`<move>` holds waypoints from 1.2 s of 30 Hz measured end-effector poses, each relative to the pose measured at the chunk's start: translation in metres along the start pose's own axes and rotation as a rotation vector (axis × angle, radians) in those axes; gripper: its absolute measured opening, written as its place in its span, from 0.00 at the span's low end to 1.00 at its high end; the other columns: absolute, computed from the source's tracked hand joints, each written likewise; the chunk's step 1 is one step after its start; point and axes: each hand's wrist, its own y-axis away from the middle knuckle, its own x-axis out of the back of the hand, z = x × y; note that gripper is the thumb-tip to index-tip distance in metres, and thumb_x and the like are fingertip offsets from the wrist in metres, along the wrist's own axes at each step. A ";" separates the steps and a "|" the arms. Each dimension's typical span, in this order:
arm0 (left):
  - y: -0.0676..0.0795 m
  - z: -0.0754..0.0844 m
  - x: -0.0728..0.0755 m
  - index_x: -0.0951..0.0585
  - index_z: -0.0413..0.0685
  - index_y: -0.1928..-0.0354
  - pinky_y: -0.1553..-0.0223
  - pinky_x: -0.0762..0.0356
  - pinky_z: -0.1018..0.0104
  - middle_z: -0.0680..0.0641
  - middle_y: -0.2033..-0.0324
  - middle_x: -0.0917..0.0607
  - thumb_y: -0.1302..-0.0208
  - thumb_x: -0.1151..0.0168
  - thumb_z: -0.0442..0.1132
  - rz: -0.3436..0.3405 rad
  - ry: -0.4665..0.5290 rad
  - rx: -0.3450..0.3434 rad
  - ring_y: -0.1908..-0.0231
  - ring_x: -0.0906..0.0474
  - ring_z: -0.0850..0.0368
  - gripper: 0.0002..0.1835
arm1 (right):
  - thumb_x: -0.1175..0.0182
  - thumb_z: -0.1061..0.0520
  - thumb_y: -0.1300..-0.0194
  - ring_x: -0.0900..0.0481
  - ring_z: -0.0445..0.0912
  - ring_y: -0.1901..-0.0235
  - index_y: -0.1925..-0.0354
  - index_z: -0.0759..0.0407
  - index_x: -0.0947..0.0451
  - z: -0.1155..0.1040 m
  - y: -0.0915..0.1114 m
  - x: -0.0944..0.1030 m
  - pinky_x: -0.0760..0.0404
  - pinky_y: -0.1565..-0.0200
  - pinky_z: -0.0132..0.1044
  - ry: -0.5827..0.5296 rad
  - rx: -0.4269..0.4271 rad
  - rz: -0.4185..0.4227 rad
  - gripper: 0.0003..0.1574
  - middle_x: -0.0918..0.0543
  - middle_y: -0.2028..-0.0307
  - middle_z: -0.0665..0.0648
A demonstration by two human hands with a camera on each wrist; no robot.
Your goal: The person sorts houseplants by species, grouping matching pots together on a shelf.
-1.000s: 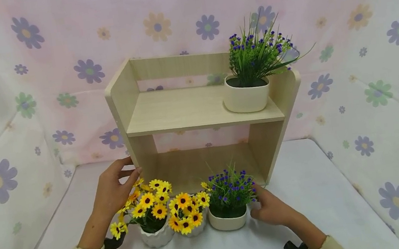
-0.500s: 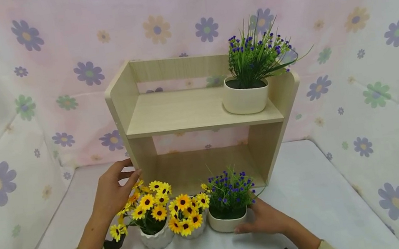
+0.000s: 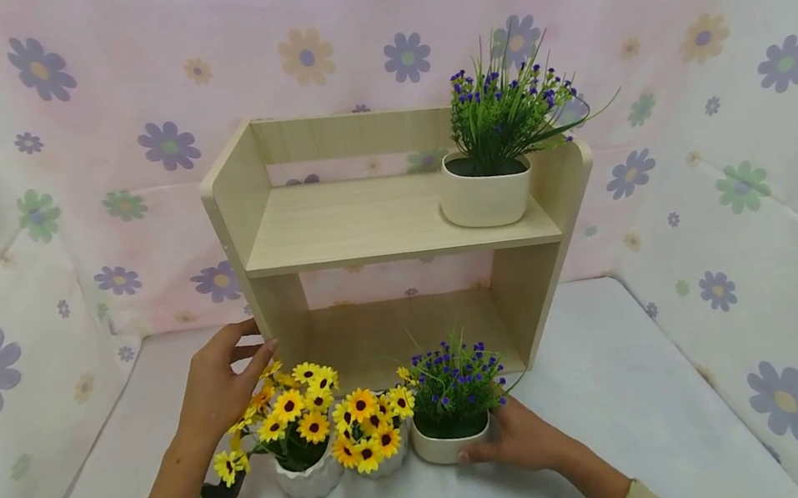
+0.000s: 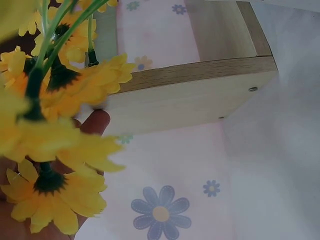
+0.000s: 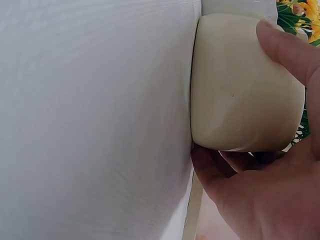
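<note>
My right hand (image 3: 525,434) grips the cream oval pot (image 5: 235,85) of a potted plant with purple flowers (image 3: 454,380). The thumb lies across the pot's front, and the other fingers reach round its side and back, partly hidden. This pot stands on the white surface in front of a two-tier wooden shelf (image 3: 400,255). Against the shelf's left side panel rests my left hand (image 3: 223,381), fingers loosely bent and thumb near the front edge. In the left wrist view, yellow flowers (image 4: 55,195) cover much of that hand, with one fingertip (image 4: 97,120) near the wood.
Two white pots of yellow flowers, a larger (image 3: 311,481) and a smaller (image 3: 387,462), stand left of the cream pot. Another purple-flowered plant in a cream pot (image 3: 486,194) sits at the right on the upper shelf. Flower-patterned cloth (image 3: 340,29) hangs behind and at both sides.
My right hand has moved left from beside the purple-flowered plant and its thumb has come round the pot's front. The left hand stays at the shelf panel. The head view shifts slightly.
</note>
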 end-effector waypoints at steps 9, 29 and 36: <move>0.000 -0.001 -0.002 0.22 0.43 0.32 0.51 0.13 0.38 0.39 0.39 0.15 0.24 0.32 0.41 0.001 0.000 0.004 0.53 0.10 0.38 0.24 | 0.18 0.43 0.44 0.48 0.59 0.18 0.16 0.54 0.49 0.004 0.000 -0.001 0.48 0.22 0.67 -0.012 -0.004 -0.010 0.71 0.42 0.18 0.61; -0.001 -0.001 0.000 0.22 0.40 0.32 0.51 0.13 0.36 0.38 0.39 0.16 0.24 0.33 0.40 -0.002 0.004 -0.009 0.53 0.10 0.37 0.23 | 0.19 0.44 0.41 0.44 0.59 0.20 0.16 0.51 0.46 -0.019 0.004 0.021 0.44 0.22 0.68 0.002 -0.013 0.051 0.66 0.37 0.20 0.58; -0.001 0.000 -0.001 0.22 0.41 0.31 0.52 0.13 0.36 0.38 0.39 0.16 0.24 0.33 0.40 0.000 0.001 -0.008 0.53 0.10 0.37 0.24 | 0.19 0.49 0.42 0.41 0.59 0.21 0.17 0.53 0.45 -0.028 0.007 0.031 0.41 0.24 0.69 -0.013 0.047 0.093 0.66 0.33 0.21 0.59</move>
